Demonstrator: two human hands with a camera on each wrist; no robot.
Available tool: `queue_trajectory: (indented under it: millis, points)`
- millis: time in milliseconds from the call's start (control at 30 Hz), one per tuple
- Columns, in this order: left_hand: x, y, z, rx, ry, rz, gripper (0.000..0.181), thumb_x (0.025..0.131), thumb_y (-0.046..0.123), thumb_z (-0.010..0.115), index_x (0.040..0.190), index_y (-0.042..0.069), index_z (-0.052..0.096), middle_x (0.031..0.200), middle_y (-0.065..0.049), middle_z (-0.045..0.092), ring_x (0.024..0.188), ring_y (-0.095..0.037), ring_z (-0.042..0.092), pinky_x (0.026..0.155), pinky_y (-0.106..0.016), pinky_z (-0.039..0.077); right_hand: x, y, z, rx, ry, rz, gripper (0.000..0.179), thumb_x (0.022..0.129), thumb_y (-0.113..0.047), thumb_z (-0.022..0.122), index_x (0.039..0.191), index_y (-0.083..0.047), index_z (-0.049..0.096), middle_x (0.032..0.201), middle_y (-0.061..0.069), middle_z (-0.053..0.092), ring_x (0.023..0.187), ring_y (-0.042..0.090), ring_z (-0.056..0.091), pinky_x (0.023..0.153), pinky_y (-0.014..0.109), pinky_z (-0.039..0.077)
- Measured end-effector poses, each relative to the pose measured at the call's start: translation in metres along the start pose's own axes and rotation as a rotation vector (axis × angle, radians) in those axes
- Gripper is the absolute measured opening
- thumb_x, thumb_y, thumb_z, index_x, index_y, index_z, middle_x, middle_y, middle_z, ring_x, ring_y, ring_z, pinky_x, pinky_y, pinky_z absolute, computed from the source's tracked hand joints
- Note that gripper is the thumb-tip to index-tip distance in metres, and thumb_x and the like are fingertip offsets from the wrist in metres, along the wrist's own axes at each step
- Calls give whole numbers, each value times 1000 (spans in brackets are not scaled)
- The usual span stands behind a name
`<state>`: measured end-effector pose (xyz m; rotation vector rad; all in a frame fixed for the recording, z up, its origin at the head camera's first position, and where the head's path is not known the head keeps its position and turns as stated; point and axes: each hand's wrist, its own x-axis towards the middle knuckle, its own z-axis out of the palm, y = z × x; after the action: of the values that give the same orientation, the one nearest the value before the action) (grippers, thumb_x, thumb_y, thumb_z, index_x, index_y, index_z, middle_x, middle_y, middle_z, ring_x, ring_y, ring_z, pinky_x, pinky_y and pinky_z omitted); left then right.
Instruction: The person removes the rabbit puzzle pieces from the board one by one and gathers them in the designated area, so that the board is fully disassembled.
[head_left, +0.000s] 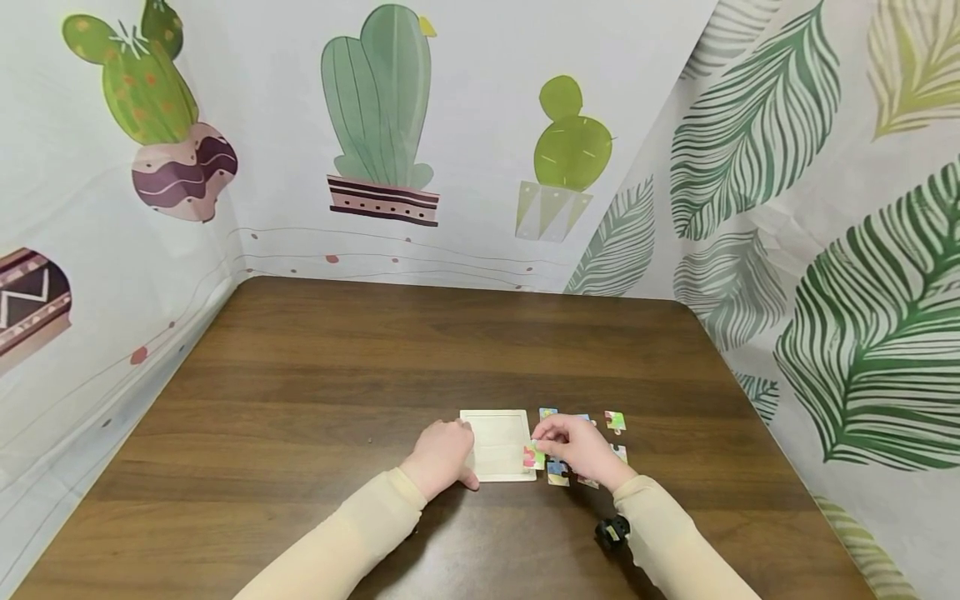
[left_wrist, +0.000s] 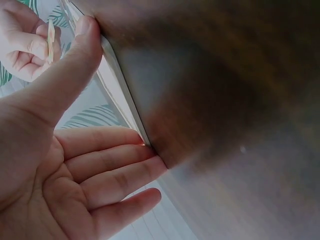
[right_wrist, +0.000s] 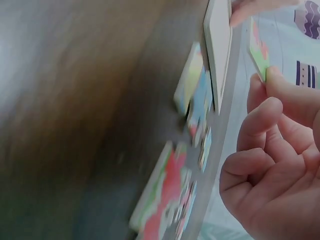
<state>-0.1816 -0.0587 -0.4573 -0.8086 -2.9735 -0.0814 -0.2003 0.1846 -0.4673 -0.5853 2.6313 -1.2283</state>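
Note:
A pale wooden puzzle tray (head_left: pixel 498 440) lies flat on the table, its inside bare. My left hand (head_left: pixel 441 458) rests against the tray's left side; in the left wrist view its fingers (left_wrist: pixel 120 180) are nearly straight and touch the edge, the thumb at another spot along it. Between thumb and forefinger, my right hand (head_left: pixel 587 452) pinches a green and pink jigsaw piece (head_left: pixel 533 457). That piece is raised over the tray's right edge, and in the right wrist view the piece (right_wrist: pixel 258 52) stands tilted. The other right fingers are curled in.
Several loose jigsaw pieces lie right of the tray, among them a blue one (head_left: pixel 557 474) and a green one (head_left: pixel 615 420), some partly hidden under my right hand. A black device (head_left: pixel 612 532) sits at my right wrist. Patterned cloth (head_left: pixel 465 167) hangs behind the brown table (head_left: pixel 420 342).

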Motion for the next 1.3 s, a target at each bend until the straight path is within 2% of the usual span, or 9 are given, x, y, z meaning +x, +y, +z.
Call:
queue_trajectory:
  millis: [233, 567, 833, 1133, 1300]
  points:
    - [0, -1, -1, -13, 8, -5, 55, 49, 45, 86, 79, 6, 63, 76, -5, 63, 64, -22, 63, 66, -31, 51, -11, 15, -13, -28, 21, 27, 5, 84, -10, 69, 88, -11, 66, 75, -3, 63, 63, 6, 51, 58, 23, 45]
    - [1, -1, 1, -3, 0, -10, 55, 49, 46, 86, 80, 6, 64, 78, -6, 64, 65, -23, 63, 66, -31, 51, -32, 42, -38, -16, 39, 59, 6, 85, -8, 68, 90, -7, 66, 76, 1, 63, 60, 6, 49, 52, 24, 44]
    - [3, -1, 2, -12, -10, -24, 56, 49, 46, 86, 82, 6, 64, 79, -6, 64, 67, -23, 64, 68, -32, 51, -51, 61, -57, -24, 102, 110, 9, 85, -9, 69, 91, -4, 66, 75, 4, 63, 55, 5, 46, 48, 25, 42]
    - [2, 0, 4, -2, -5, -19, 59, 49, 47, 86, 83, 5, 65, 80, -6, 65, 68, -23, 64, 68, -31, 51, -78, 80, -77, -34, 110, 149, 10, 85, -7, 68, 93, -1, 65, 77, 4, 63, 58, 3, 48, 49, 25, 43]
    - [1, 0, 3, 11, 5, -17, 60, 48, 48, 86, 84, 5, 65, 80, -6, 65, 67, -23, 64, 67, -30, 51, -84, 87, -84, -59, 110, 172, 11, 85, -10, 68, 93, -2, 66, 77, 3, 64, 60, 3, 49, 51, 24, 43]
